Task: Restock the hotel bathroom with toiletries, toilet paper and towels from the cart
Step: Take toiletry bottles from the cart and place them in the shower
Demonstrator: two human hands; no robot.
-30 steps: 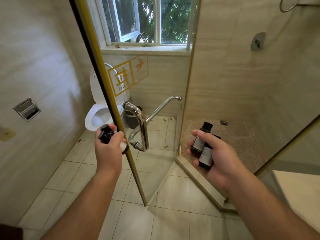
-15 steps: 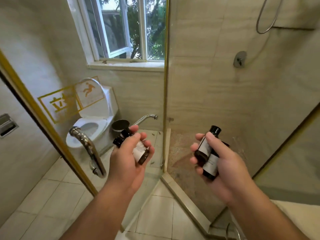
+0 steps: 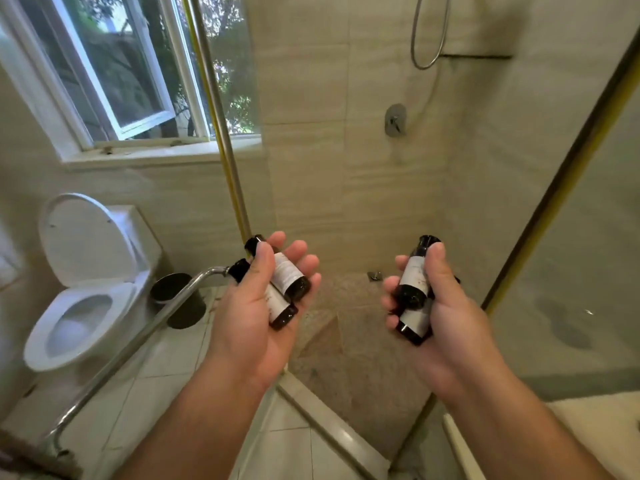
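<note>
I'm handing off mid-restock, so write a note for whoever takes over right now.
Left hand: grips the left bottles, two of them.
Right hand: grips the right bottles, also two.
Both hands are in front of the open shower.
Done: toiletries brought into the bathroom.
Left: set down all four bottles. No toilet paper or towels in view.

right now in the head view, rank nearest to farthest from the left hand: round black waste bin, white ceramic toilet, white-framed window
1. Round black waste bin, just left of the left hand gripping dark bottles.
2. White ceramic toilet, further left.
3. White-framed window, high on the far wall.
</note>
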